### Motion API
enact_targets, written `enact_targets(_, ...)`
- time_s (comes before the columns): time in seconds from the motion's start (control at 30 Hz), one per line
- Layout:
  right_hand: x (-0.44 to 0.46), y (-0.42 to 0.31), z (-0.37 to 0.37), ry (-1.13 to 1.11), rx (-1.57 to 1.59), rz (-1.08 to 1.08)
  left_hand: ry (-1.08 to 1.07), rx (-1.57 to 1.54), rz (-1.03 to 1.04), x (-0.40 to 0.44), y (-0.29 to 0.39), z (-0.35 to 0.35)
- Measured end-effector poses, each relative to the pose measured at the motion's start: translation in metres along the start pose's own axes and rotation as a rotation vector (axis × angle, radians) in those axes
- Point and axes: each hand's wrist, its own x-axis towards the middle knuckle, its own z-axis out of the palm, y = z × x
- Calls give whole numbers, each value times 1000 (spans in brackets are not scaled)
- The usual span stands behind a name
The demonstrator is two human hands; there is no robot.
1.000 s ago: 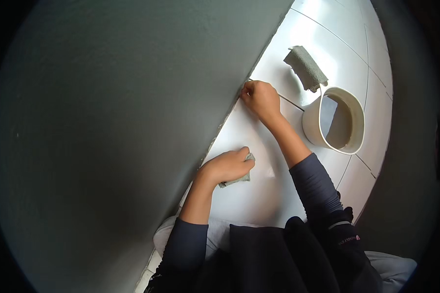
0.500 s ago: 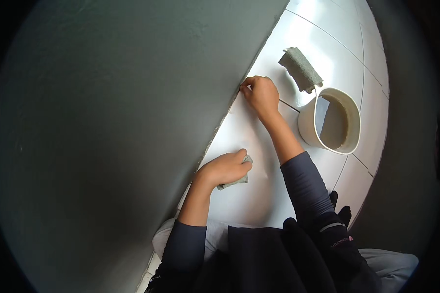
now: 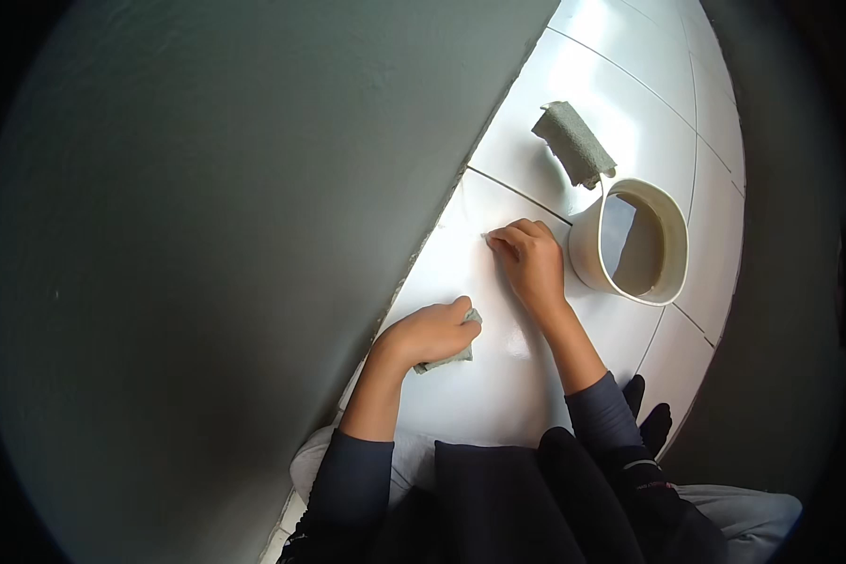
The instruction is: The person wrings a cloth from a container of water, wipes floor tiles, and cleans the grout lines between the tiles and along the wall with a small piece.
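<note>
My left hand (image 3: 432,334) is closed around a grey-green piece of cloth (image 3: 449,361), pressed on the white tiled floor (image 3: 432,282) near the wall. Most of that cloth is hidden under my palm. To the right and farther forward, my right hand (image 3: 538,268) is held in a pinch low over the same tile, just left of the bucket. A tiny pale bit seems to show at its fingertips, too small to name. The off-white bucket (image 3: 586,249) holds murky grey-brown water (image 3: 644,246).
Beyond the bucket lies a second, folded grey-green cloth (image 3: 575,143), close to its rim. A grey wall (image 3: 254,188) runs along the left, meeting the tiles at a rough edge. Dark joints (image 3: 519,195) divide the tiles. My dark-socked foot (image 3: 656,425) is at the lower right.
My right hand has drawn back from the joint end at the wall, toward me and to the right, still pinched. The left hand has barely moved and keeps the cloth.
</note>
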Motion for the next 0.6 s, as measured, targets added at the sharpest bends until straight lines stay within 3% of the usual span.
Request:
enact_targets(0.3,86,13,40,115,-87,-43,-11,-1,3,-2,4,-2)
enact_targets(0.6,52,2,32,-11,-74,-22,-13,-8,16,0,-2,2)
